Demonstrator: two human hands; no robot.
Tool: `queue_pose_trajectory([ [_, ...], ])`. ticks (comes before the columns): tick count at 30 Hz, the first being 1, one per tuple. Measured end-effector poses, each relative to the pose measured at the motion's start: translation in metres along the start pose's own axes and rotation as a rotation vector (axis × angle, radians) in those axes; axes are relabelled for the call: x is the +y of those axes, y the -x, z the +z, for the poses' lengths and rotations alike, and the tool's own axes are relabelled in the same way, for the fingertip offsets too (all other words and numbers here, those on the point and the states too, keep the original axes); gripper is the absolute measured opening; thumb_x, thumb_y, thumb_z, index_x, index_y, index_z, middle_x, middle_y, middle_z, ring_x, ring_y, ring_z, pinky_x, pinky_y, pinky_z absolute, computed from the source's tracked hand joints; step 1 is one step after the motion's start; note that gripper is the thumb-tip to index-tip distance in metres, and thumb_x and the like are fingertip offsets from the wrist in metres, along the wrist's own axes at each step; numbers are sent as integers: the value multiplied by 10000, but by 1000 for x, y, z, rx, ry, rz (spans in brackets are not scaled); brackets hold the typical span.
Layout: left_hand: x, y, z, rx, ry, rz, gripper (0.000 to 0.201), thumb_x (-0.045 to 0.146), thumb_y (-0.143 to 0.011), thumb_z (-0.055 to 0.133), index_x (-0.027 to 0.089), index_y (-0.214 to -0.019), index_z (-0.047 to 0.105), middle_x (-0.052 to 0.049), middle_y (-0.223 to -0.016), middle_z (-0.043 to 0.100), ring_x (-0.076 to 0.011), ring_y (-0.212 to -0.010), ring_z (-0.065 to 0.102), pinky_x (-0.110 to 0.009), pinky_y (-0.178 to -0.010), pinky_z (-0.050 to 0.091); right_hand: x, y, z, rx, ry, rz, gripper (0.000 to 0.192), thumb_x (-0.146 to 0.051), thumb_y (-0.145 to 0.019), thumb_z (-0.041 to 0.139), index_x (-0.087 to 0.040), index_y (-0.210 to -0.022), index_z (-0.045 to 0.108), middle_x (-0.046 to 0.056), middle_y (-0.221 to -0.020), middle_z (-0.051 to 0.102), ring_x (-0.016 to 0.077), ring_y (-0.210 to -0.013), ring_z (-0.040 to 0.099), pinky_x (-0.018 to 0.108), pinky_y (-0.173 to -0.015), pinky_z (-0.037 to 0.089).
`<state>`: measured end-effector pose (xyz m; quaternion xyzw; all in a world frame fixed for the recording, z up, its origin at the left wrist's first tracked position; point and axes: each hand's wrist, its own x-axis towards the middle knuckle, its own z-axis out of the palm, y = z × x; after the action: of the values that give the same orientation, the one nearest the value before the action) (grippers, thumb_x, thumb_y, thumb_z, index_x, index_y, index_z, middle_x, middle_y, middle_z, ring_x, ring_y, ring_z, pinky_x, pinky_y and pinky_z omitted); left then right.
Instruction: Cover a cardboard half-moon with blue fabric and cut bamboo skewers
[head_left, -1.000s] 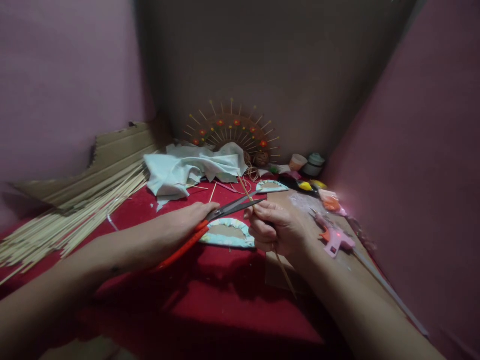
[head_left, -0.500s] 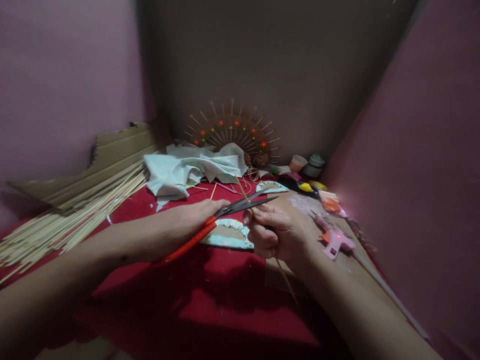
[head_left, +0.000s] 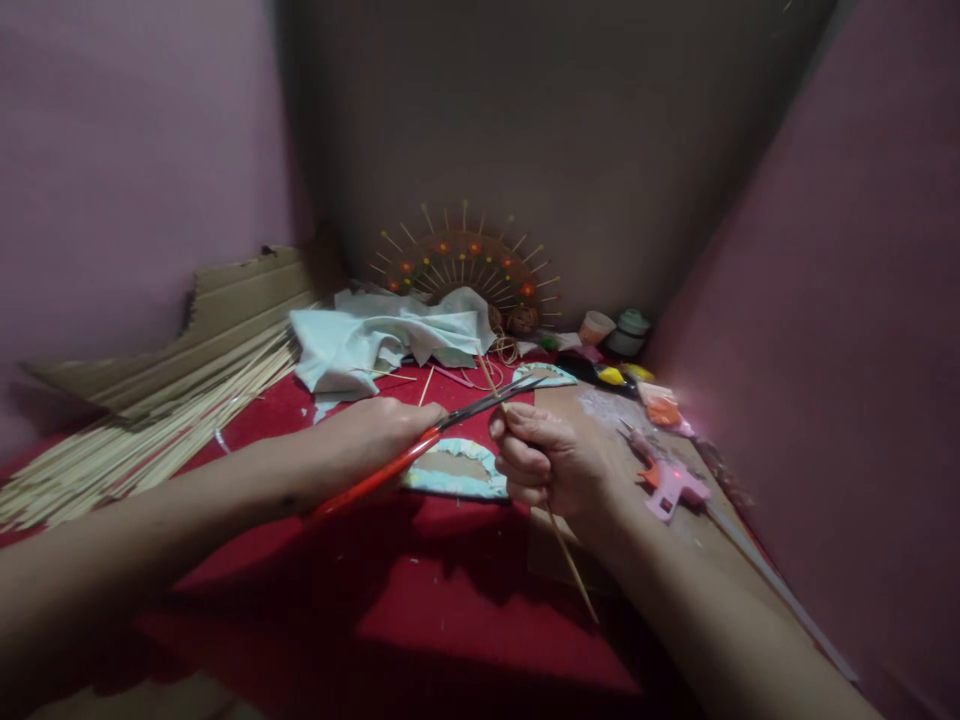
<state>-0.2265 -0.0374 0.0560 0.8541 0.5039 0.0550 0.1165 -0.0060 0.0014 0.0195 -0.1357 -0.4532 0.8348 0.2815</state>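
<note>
Head view: the stick [head_left: 559,540] runs on a slant, its long axis going from low and near, under the right wrist, up and away to a tip just past the scissors [head_left: 450,425]. The right hand [head_left: 551,462] is curled into a loose fist around the stick's middle, fingers [head_left: 517,445] clamped on it, thumb on top, knuckles turned to the left. The scissors point away and to the right, blades nearly together with the stick crossing between or just against them a little above the right fingers; which of the two cannot be told. The left hand [head_left: 375,440] grips the red handles, its fingers wrapped shut on them, palm down, forearm coming in flat from the left. Both forearms lie low over the red cloth [head_left: 450,610].

Just below and between the hands lies a pale blue half-ring [head_left: 454,480]. Right of the right fingers a pink glue gun [head_left: 667,482] rests on cardboard. Beyond the blades sit a white cloth [head_left: 375,340] and a fan-shaped piece [head_left: 465,262] studded with sticks. Far to the left of the left hand spreads a sheaf of sticks [head_left: 142,440].
</note>
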Motion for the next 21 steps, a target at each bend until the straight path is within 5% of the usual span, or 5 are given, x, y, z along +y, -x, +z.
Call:
queue_pose_trajectory([
  [7,-6,-5,5,32,42,32,67,173,-697,486,212,-718,436,16,-550,504,-118,-465,403,-264,-466,271,0,-3,3,127,58,15,128,-292,-794,614,-172,-795,570,-123,-410,302,42,-365,122,154,-327,164],
  [15,-1,0,13,13,-26,-101,91,132,-713,442,221,-693,442,10,-541,495,-138,-460,393,-271,-469,253,10,-9,18,429,309,-134,245,-359,-775,629,-221,-776,426,-52,-473,601,24,-291,221,142,-304,156],
  [21,-8,2,9,50,193,66,50,238,-820,461,204,-818,497,-7,-739,598,-152,-623,508,-264,-578,379,-6,-1,18,227,97,-7,199,-263,-775,627,-203,-723,445,-71,-441,539,8,-307,111,125,-280,158],
])
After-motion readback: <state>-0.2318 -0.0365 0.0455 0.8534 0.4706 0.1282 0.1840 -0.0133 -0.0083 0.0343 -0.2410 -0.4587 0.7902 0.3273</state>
